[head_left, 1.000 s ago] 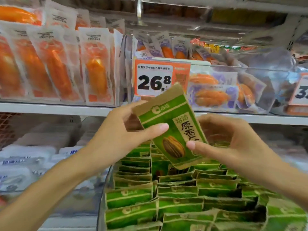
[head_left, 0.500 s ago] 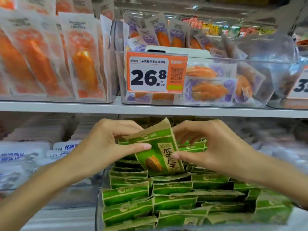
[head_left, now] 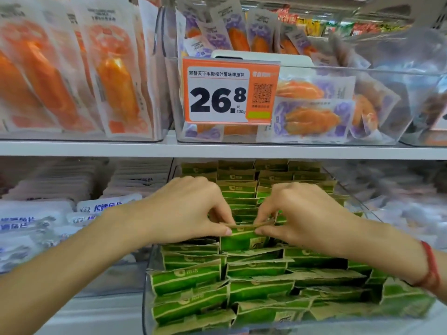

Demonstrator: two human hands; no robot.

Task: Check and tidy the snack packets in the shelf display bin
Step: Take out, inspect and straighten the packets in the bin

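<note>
My left hand (head_left: 186,209) has thumb and curled fingers pinching the left top corner of one green-and-kraft paper snack packet (head_left: 243,238); my right hand (head_left: 302,213) pinches its right corner the same way. The packet stands upright, mostly sunk into the middle column of the clear plastic display bin (head_left: 145,293), only its top band showing above the rows in front. Step in hand, I judge: seating a checked packet into its slot. Next move calls for pressing it down level with its neighbours, then letting go with both hands. Room: bin wall close on the left, packed packet rows (head_left: 191,279) tight on both sides and in front, white shelf edge (head_left: 96,148) low overhead, so hands should withdraw toward me, not upward.
</note>
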